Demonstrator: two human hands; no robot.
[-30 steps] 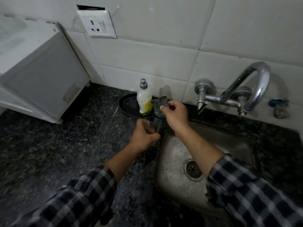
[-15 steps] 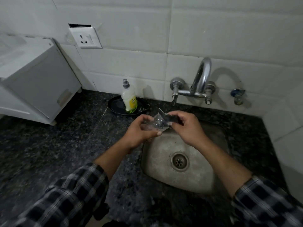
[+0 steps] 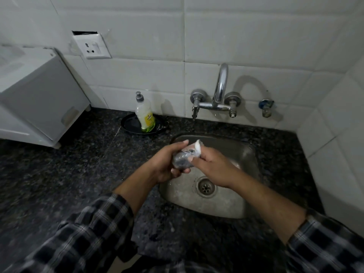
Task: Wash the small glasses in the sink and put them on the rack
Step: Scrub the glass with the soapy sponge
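- The small glass [image 3: 182, 160] lies tilted at frame centre, over the left side of the sink [image 3: 247, 154]. Its long axis runs lower left to upper right, mouth toward the upper right.
- The left hand [image 3: 164, 165] wraps round the glass; the right hand [image 3: 214, 168] pinches a pale scrub pad [image 3: 197, 148] at its mouth.
- A soap bottle [image 3: 144, 115] stands in a black dish [image 3: 128, 124] up-left of the sink, with the tap [image 3: 220, 89] above.
- The surroundings are a dark speckled counter [image 3: 59, 174], a white tiled wall and a white appliance [image 3: 39, 95] at left.
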